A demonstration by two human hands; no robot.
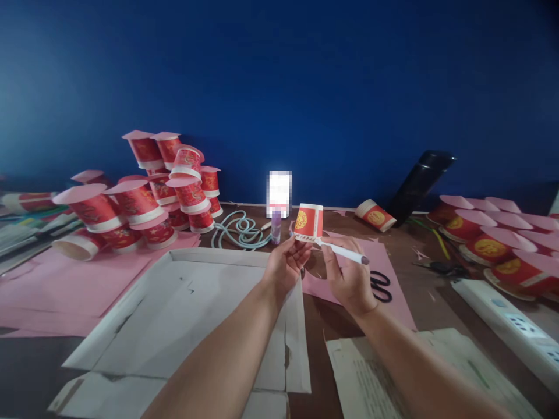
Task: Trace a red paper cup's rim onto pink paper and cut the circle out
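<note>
In the middle of the head view, a red and white paper cup (312,218) with a gold emblem is held up by my left hand (286,265), whose fingers grip its lower part. My right hand (349,279) is closed around a white marker pen (347,252). The pen's dark end points right, and its other end meets the cup's lower white rim. Behind my right hand lies a pink paper sheet (395,294) with a dark looped cord (381,287) on it. Below my left hand is an opened white cardboard box (174,326).
Red cups with pink paper discs are stacked at left (135,203), and more stand at right (493,247). A coiled cable (240,230), a purple tube (276,227), a tipped cup (375,215) and a black bottle (419,186) sit near the wall. A power strip (506,326) lies at right.
</note>
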